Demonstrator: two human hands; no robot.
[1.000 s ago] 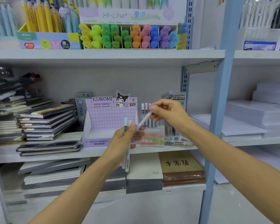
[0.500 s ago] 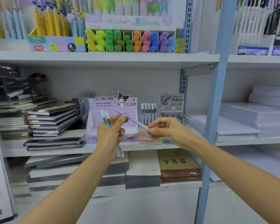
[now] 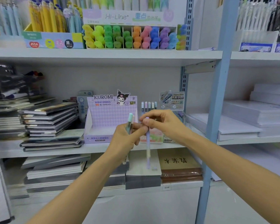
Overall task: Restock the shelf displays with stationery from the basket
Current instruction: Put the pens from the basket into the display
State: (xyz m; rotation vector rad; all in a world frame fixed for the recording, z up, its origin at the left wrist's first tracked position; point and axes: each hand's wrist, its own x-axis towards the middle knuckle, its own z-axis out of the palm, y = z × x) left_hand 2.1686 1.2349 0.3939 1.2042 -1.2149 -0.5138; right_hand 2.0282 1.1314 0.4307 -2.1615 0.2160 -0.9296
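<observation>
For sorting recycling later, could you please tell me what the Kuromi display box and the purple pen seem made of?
Kuromi display box: probably printed cardboard, judging by flat folded panels. The purple pen: likely plastic, smooth pastel barrel; blur hides finer finish.

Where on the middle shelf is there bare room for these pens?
The Kuromi box tray looks empty, between the notebook stacks and the pen display. Bare shelf strip front-left of those stacks. Elsewhere is crowded.
</observation>
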